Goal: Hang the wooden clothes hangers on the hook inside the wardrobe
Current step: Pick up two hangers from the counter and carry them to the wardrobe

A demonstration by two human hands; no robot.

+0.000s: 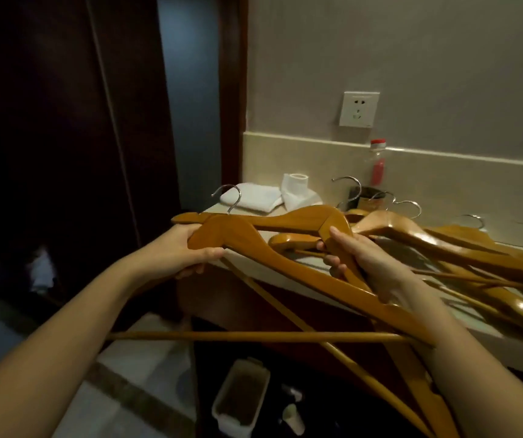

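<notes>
My left hand (187, 252) grips the neck of a wooden hanger (288, 267) with a metal hook (230, 197), held over the counter's left end. My right hand (358, 257) grips the neck of a second wooden hanger (310, 218) lying behind and partly under the first. Both hangers' lower bars reach down past the counter edge. Several more wooden hangers (449, 248) lie piled on the counter to the right, hooks pointing toward the wall. The dark wardrobe (48, 137) stands at left; its inside and hook are not visible.
The pale counter (487, 336) runs along the wall. On it sit folded white towels (254, 197), a red-capped bottle (377, 162) and a dark cup (368, 199). A wall socket (359, 109) is above. A small bin (243, 396) stands on the floor below.
</notes>
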